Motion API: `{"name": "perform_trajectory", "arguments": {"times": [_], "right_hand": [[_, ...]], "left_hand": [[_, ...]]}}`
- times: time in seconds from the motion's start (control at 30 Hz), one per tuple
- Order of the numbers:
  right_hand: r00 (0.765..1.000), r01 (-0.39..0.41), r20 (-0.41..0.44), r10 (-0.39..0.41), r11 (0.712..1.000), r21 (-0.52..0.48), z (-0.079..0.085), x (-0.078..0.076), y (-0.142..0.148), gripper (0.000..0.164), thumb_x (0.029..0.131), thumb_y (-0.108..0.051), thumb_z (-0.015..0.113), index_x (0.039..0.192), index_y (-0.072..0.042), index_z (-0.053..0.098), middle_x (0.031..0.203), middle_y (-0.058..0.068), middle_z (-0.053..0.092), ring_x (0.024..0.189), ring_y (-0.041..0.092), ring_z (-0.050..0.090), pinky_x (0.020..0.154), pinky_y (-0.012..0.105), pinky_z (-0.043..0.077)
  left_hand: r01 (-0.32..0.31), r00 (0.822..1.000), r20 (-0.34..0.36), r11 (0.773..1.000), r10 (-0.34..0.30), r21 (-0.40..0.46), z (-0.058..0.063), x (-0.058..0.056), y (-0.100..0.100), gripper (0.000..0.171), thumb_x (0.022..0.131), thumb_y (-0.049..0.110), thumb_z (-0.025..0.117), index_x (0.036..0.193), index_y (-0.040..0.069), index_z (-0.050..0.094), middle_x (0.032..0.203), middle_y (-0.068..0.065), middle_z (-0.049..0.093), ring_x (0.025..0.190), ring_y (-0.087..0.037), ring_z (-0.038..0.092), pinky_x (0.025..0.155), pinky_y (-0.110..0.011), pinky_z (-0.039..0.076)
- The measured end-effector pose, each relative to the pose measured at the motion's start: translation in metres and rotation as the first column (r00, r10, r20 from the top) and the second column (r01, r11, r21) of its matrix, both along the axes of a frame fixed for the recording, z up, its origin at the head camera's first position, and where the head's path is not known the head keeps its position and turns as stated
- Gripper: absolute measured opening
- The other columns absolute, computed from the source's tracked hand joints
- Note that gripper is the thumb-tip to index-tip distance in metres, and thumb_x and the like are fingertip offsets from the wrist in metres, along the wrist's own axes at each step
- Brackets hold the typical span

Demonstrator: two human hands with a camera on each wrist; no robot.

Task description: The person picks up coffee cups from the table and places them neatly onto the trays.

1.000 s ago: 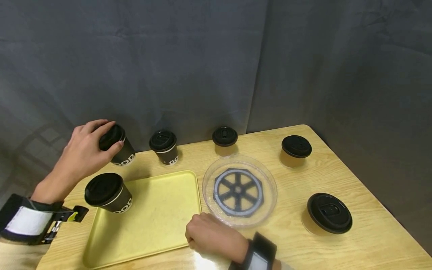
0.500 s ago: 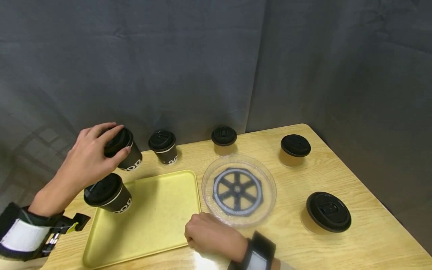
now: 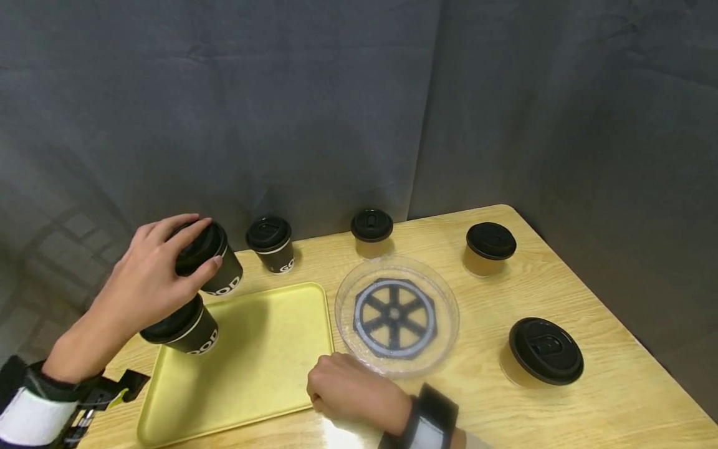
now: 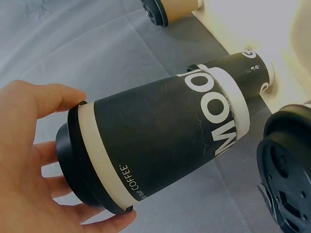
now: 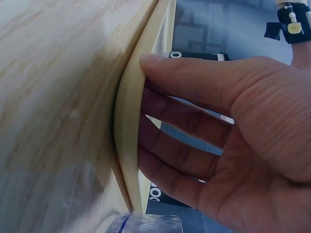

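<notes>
While left hand (image 3: 147, 274) wraps fingers round lidded cup (image 3: 230, 265), right hand (image 3: 353, 388) pinching yellow tray (image 3: 269, 352), I judge carrying step; next likely calls for clearing nearer cup (image 3: 196, 333).

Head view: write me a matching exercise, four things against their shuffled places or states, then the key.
1. Left hand
2. Right hand
3. Yellow rectangular tray
4. Clear round plastic dish

A. Showing a dark spoked wheel shape
B. Touching the tray's edge near its near right corner
C. Holding a black paper cup by its black lid
D. Bearing another black paper cup

1-C; 2-B; 3-D; 4-A
</notes>
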State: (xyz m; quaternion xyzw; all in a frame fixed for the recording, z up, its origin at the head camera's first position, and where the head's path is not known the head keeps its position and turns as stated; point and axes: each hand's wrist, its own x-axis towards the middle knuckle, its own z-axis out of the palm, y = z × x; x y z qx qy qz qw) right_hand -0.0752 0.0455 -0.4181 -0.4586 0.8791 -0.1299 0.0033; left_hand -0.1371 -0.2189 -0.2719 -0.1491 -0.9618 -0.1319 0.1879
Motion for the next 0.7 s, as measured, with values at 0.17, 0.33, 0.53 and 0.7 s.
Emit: {"name": "perform_trajectory", "arguments": {"times": [0.17,0.33,0.53,0.7], "right_hand": [[1.0,0.002,0.007,-0.002,1.0,0.0,0.0,0.0,0.0,0.038,0.068,-0.005,0.065,0.046,-0.02,0.038,0.045,-0.014,0.021,0.043,-0.001,0.015,0.04,0.011,0.019],[1.0,0.008,0.006,-0.008,1.0,0.016,0.002,0.0,0.0,0.039,0.069,-0.006,0.066,0.046,-0.02,0.038,0.046,-0.014,0.022,0.043,-0.001,0.016,0.041,0.012,0.019],[1.0,0.014,0.025,-0.014,1.0,0.006,0.003,0.0,0.0,0.04,0.067,-0.003,0.065,0.046,-0.02,0.036,0.045,-0.013,0.019,0.043,-0.001,0.013,0.04,0.012,0.018],[1.0,0.014,0.015,-0.015,1.0,0.026,0.003,0.0,-0.001,0.039,0.068,-0.005,0.066,0.046,-0.02,0.038,0.045,-0.014,0.022,0.043,-0.001,0.016,0.04,0.012,0.019]], "left_hand": [[0.028,0.999,-0.036,1.0,-0.028,0.001,-0.003,0.006,0.005,0.057,0.083,0.03,0.071,0.135,0.012,0.057,0.14,-0.015,0.05,0.123,-0.043,0.042,0.086,-0.067,0.039],[0.075,0.994,-0.085,0.997,-0.073,0.019,-0.009,0.014,0.009,0.056,0.08,0.026,0.074,0.133,0.012,0.059,0.137,-0.015,0.053,0.12,-0.042,0.044,0.085,-0.064,0.04],[0.116,0.989,-0.101,0.992,-0.111,0.047,-0.015,0.025,0.011,0.056,0.079,0.022,0.075,0.131,0.01,0.061,0.134,-0.016,0.055,0.119,-0.042,0.045,0.086,-0.061,0.039],[0.125,0.988,-0.102,0.991,-0.119,0.047,-0.019,0.032,0.009,0.056,0.079,0.023,0.076,0.131,0.01,0.06,0.134,-0.017,0.055,0.118,-0.042,0.045,0.086,-0.06,0.038]]}}
